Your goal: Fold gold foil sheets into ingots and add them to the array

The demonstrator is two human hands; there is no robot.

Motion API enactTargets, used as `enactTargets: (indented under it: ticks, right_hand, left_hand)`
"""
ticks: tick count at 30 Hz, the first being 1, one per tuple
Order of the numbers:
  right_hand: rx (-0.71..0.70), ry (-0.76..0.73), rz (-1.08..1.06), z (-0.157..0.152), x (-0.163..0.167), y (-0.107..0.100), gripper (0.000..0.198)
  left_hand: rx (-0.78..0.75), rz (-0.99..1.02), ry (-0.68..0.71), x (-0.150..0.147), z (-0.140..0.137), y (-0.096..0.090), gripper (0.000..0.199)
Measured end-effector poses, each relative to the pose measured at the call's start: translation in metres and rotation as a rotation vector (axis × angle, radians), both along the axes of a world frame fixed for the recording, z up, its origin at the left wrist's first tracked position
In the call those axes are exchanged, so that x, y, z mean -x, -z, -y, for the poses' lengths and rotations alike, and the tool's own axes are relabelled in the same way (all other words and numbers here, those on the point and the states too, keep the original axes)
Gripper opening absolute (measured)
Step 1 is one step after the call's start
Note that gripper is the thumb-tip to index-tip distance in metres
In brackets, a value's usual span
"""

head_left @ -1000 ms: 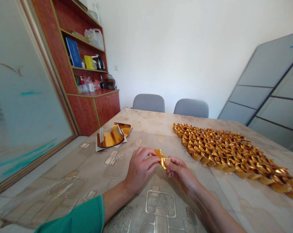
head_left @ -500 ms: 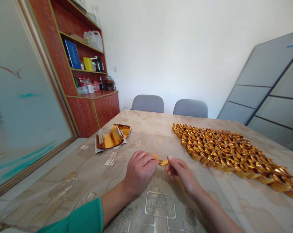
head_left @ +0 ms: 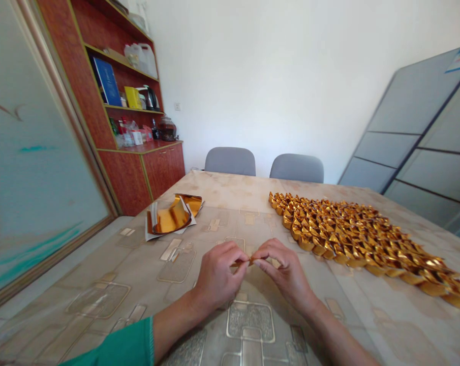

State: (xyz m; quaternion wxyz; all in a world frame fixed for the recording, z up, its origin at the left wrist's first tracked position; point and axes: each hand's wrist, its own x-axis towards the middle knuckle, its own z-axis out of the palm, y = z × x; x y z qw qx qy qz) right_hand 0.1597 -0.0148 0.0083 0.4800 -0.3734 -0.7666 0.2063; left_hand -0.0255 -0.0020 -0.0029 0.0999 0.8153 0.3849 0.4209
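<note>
Over the middle of the table, a small folded piece of gold foil paper (head_left: 251, 261) sits between my two hands, mostly covered by fingers. My left hand (head_left: 220, 269) pinches its left end between thumb and fingers. The right end is pinched by my right hand (head_left: 281, 269), fingertips almost touching those of the left. To the left lies a loose stack of curled gold foil sheets (head_left: 172, 217) with white backs. Rows of folded gold paper ingots (head_left: 351, 234) stand packed together on the right side.
A patterned cover lies over the table (head_left: 138, 284). Two grey chairs (head_left: 230, 161) stand at its far edge. Behind on the left is a red-brown shelf cabinet (head_left: 163, 170) with bottles and a kettle; grey panels (head_left: 386, 127) lean at the right.
My right hand has turned over and drawn closer to my left, its fingers now arched over the foil piece. Less of the gold shows. The whole view has shifted slightly.
</note>
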Motion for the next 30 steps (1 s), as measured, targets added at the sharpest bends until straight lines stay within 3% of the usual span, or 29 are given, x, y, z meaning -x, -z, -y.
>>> enactTargets:
  ticks: [5, 9, 11, 15, 19, 24, 30]
  right_hand:
    - [0.105, 0.09, -0.137, -0.003, -0.003, 0.006, 0.017]
    - [0.157, 0.078, -0.189, -0.003, -0.006, 0.005, 0.013]
    - [0.127, 0.071, -0.158, -0.003, -0.009, 0.003, 0.012]
    - [-0.056, 0.063, 0.008, -0.001, -0.012, -0.001, 0.028]
    - [-0.091, -0.081, 0.154, 0.004, -0.004, -0.002, 0.04]
    - [-0.128, -0.089, 0.202, 0.009, 0.001, 0.0, 0.017]
    - [-0.169, -0.1, 0.266, 0.009, -0.007, -0.002, 0.019]
  left_hand:
    - [0.218, 0.125, 0.029, -0.001, 0.0, -0.007, 0.012]
    - [0.398, 0.277, 0.058, -0.002, 0.0, -0.014, 0.01]
    - [0.552, 0.45, 0.083, -0.001, -0.002, -0.016, 0.009]
    - [0.954, 0.871, 0.149, 0.004, -0.007, -0.014, 0.019]
    - [1.265, 1.02, 0.252, 0.005, -0.005, -0.01, 0.027]
    - [1.412, 1.03, 0.341, 0.003, 0.0, -0.007, 0.025]
    - [1.435, 1.041, 0.349, 0.004, 0.001, -0.007, 0.023]
